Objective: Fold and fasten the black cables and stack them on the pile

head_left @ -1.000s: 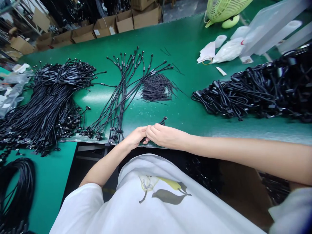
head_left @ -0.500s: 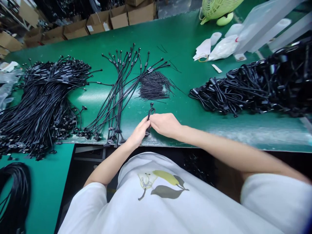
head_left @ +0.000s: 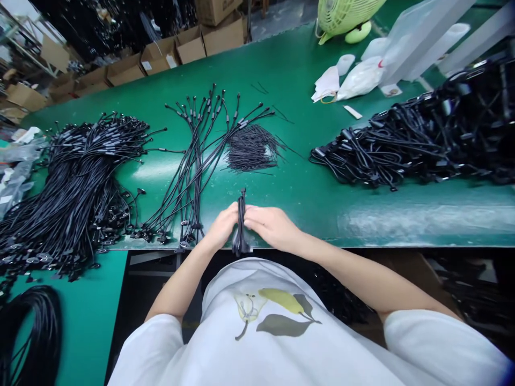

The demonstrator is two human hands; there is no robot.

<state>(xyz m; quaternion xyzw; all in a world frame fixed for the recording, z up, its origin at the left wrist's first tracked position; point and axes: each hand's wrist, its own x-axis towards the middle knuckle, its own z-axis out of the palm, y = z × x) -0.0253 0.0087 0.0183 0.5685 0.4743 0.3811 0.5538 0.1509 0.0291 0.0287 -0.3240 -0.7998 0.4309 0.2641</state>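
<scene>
Between my two hands, near the front edge of the green table, a folded black cable (head_left: pixel 240 220) stands on end. My left hand (head_left: pixel 223 225) grips it from the left side, and my right hand (head_left: pixel 270 224) closes on it from the right. The fingertips of both hands are partly hidden behind the cable. Just beyond them lies a pile of short black wire ties (head_left: pixel 249 150). A loose spread of unfolded black cables (head_left: pixel 197 155) with connector ends lies to the left of the pile.
A large heap of straight black cables (head_left: pixel 80 177) covers the left side. Folded cables (head_left: pixel 386 145) are heaped on the right. Behind them stand a green fan (head_left: pixel 341 19) and a white plastic bag (head_left: pixel 360 80). Cardboard boxes (head_left: pixel 159 56) line the far edge; a cable coil (head_left: pixel 44 321) lies lower left.
The folded cable has come nearer my body and now shows as a longer bundle between both hands. My right hand has shifted down with it. The camera view has tilted slightly.
</scene>
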